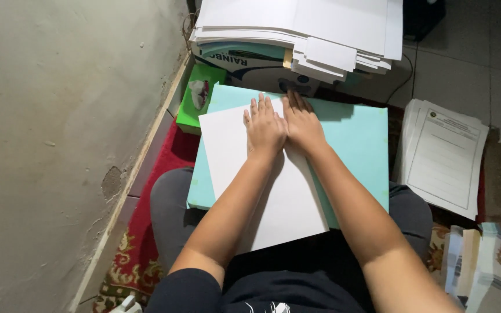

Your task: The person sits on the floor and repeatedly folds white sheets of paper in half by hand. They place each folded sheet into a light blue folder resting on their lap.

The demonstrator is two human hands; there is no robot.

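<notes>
Here, a seated person presses both palms flat, fingers spread, on a white sheet (262, 174) lying askew on a pale green board (355, 139) across the lap. The left hand (264, 128) and right hand (302, 123) touch side by side at the sheet's far edge; neither pinches anything. A push could slide the sheet off the board, or crease it. Beyond the board, a paper stack (320, 29) overhangs its box; what lies under the palms is hidden.

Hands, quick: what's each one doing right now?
Left hand: open, flat on the white sheet.
Right hand: open, flat on the same sheet.
</notes>
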